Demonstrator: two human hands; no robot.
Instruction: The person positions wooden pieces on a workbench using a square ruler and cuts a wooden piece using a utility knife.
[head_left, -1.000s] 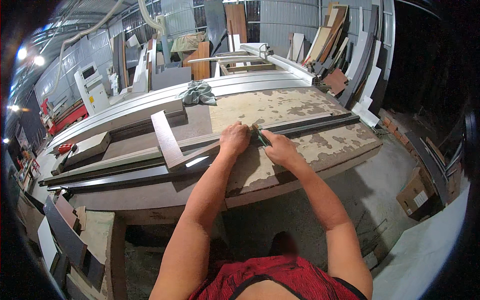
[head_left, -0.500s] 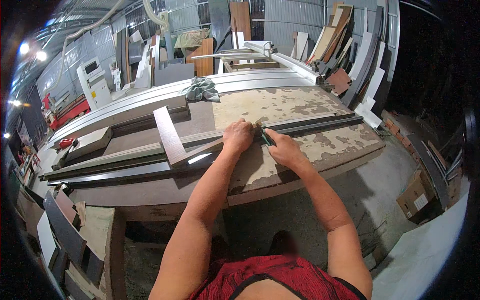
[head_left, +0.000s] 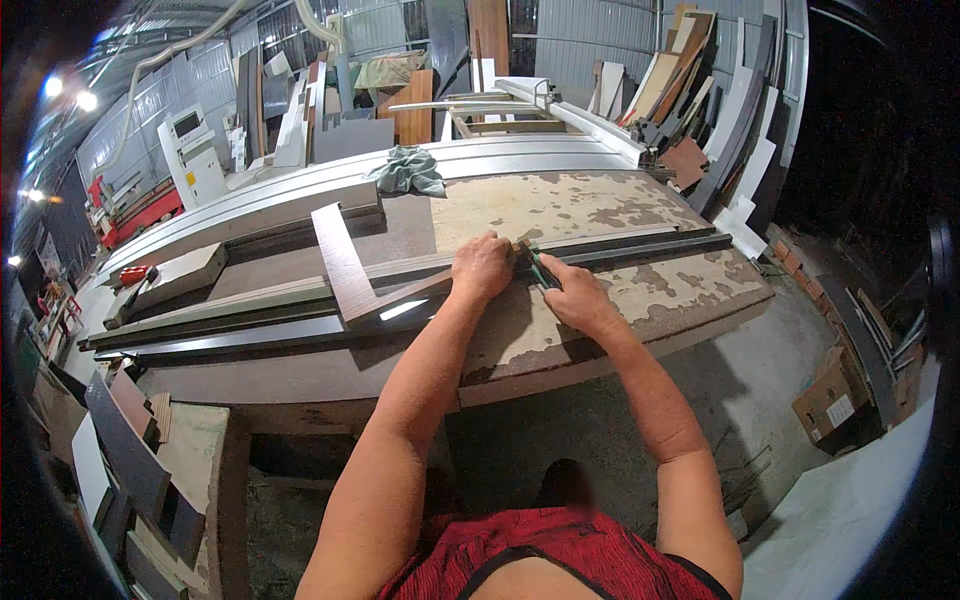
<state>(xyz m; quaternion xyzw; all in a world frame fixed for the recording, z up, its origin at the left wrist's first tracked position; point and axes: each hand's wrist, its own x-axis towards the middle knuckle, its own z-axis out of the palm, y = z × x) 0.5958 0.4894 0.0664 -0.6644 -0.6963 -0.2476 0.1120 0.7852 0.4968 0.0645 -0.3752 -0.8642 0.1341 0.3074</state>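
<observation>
My left hand (head_left: 482, 264) is closed around the far end of a narrow wood-coloured strip (head_left: 410, 293). The strip runs left to meet the lower end of a pale flat board piece (head_left: 341, 250), making an angle with it. In my right hand (head_left: 578, 297) is a slim green-handled tool (head_left: 541, 272), its kind too small to make out. The tool's tip is close beside my left fingers, at a small brownish bit at the strip's end. Under both hands lie long dark metal profiles (head_left: 640, 248) and pale strips, across the worn worktable (head_left: 640, 290).
A crumpled grey-green cloth (head_left: 408, 171) lies at the table's far side by the silver rails (head_left: 500, 152). A red-handled tool (head_left: 135, 274) rests near a wooden block (head_left: 185, 280) at left. Offcuts (head_left: 125, 440) are stacked lower left; a cardboard box (head_left: 835, 400) stands right.
Both hands remain together at the strip's end, with the green-handled tool shifted slightly. The whole view has moved a little.
</observation>
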